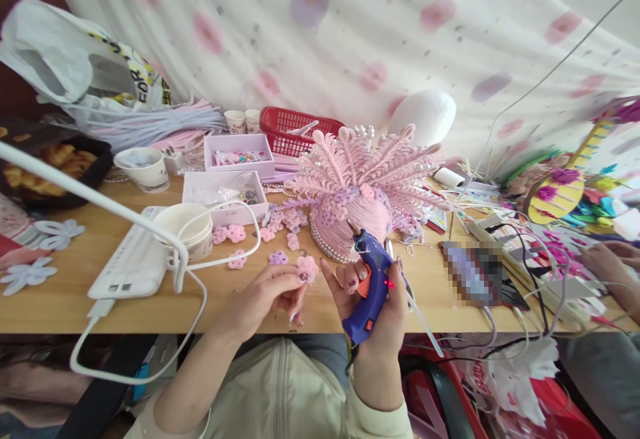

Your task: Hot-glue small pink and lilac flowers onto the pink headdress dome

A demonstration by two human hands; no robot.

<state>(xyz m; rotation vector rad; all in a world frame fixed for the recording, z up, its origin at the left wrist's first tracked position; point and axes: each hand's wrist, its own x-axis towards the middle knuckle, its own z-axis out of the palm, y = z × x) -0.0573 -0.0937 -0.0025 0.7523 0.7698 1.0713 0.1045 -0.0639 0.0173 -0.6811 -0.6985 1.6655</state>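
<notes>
My left hand (280, 292) pinches a small pink flower (307, 269) above the table's front edge. Wrapped round a blue hot glue gun (371, 289) is my right hand (387, 312), with fingers near its orange trigger. The gun's nozzle points up and away, in front of a pink headdress (353, 215). Plume-like pink fronds fan out from that headdress, and pearls line its lower edge. Pink and lilac flowers sit on its front. More loose flowers (278, 257) lie on the table to the left of it.
White boxes (227, 195) of beads, paper cups (187, 229) and a red basket (300, 129) stand behind. A white power bank (131, 259) and a lamp arm (95, 189) are at left. A phone (473, 272), cables and another person's hand (613, 259) are at right.
</notes>
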